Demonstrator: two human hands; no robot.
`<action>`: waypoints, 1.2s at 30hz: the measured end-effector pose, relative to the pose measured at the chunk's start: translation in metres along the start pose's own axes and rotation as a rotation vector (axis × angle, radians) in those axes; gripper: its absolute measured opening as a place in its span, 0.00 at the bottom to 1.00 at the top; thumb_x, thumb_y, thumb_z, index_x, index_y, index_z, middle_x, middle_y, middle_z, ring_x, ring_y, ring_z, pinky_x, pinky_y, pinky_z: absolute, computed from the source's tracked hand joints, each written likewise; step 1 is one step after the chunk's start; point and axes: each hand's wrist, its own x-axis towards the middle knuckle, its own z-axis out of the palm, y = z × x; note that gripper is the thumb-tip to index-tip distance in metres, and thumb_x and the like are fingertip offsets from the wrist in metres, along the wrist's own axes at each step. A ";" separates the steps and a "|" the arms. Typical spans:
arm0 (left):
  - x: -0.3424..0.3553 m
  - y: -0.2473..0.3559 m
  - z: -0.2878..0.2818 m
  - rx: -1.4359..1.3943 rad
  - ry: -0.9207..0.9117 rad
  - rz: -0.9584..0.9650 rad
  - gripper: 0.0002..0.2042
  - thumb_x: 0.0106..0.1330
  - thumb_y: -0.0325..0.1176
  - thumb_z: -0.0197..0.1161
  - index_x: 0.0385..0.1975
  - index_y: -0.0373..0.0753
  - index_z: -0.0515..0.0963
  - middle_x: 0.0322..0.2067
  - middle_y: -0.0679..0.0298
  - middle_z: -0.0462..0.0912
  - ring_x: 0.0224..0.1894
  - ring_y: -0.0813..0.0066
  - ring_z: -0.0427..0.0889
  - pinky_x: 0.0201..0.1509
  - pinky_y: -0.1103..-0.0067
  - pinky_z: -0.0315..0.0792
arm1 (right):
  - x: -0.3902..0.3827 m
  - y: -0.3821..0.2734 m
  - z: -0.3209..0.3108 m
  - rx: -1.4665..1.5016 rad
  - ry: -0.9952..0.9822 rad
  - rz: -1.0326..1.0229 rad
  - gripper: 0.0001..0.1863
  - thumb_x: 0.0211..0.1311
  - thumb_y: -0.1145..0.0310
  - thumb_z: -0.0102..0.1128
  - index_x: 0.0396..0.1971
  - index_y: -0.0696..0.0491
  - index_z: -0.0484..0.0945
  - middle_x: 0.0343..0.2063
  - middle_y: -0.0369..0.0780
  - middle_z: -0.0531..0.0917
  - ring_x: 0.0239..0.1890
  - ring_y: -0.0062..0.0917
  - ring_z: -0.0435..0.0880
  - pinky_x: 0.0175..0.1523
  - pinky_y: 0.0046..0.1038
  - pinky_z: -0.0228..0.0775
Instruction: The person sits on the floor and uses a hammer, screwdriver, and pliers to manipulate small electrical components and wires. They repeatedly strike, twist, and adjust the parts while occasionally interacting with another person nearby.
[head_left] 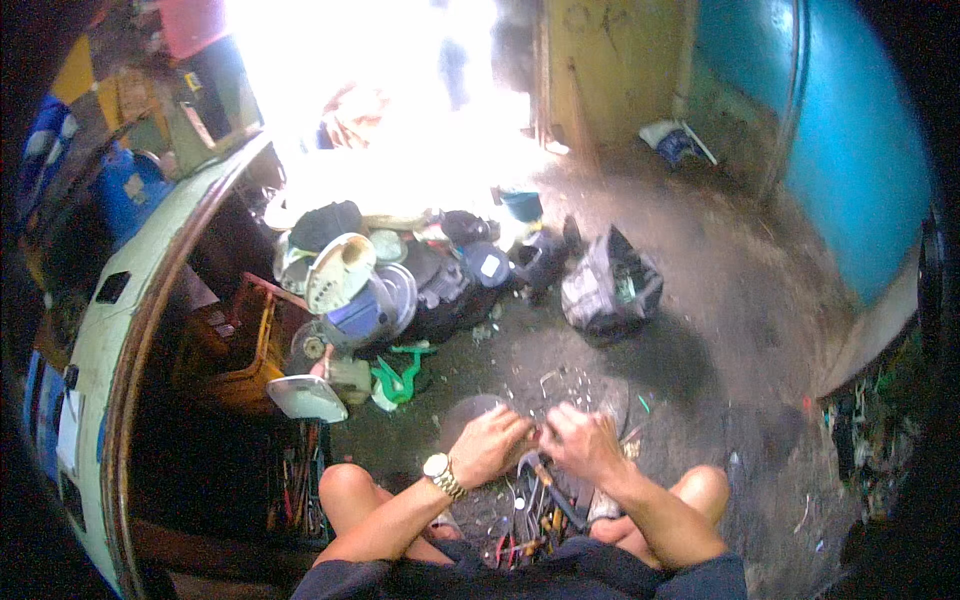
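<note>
My left hand point(491, 442), with a gold watch point(442, 474) on the wrist, and my right hand point(583, 443) are close together in front of my knees. The fingers of both are closed, and a small reddish thing shows between the fingertips, too small to name. Just below my hands lies a hammer point(553, 491) with a dark handle slanting toward my right foot. A heap of hand tools point(525, 540), some with red and yellow handles, is between my feet. Partly hidden behind my left hand is a round dark disc point(470, 408) on the floor.
Ahead left stands a pile of plastic lids and tubs point(372, 300) and black bags. A green plastic piece point(400, 375) and a white tray point(307, 397) lie nearer. An open grey sack point(612, 290) stands ahead right. A long bench point(150, 270) curves along the left; a blue wall point(850, 140) is right.
</note>
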 end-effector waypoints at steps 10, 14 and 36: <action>-0.019 -0.015 -0.028 -0.814 0.292 -0.446 0.14 0.58 0.27 0.72 0.44 0.33 0.81 0.40 0.61 0.81 0.44 0.74 0.80 0.50 0.79 0.74 | -0.023 0.014 -0.123 -0.013 1.015 -0.266 0.06 0.58 0.75 0.68 0.34 0.56 0.80 0.32 0.41 0.82 0.30 0.29 0.81 0.36 0.28 0.73; -0.015 -0.019 -0.027 -1.020 0.357 -0.544 0.16 0.59 0.24 0.71 0.47 0.32 0.79 0.41 0.64 0.79 0.44 0.79 0.79 0.50 0.81 0.75 | 0.000 0.020 -0.133 -0.380 1.026 -0.089 0.20 0.56 0.74 0.70 0.49 0.58 0.78 0.35 0.41 0.84 0.33 0.26 0.81 0.37 0.27 0.74; 0.003 0.005 -0.003 -0.220 0.372 -0.103 0.15 0.48 0.24 0.73 0.36 0.37 0.79 0.46 0.58 0.83 0.47 0.61 0.80 0.51 0.69 0.73 | 0.003 0.024 0.008 0.722 -0.054 0.344 0.12 0.61 0.64 0.65 0.35 0.58 0.86 0.27 0.42 0.86 0.28 0.20 0.84 0.35 0.28 0.75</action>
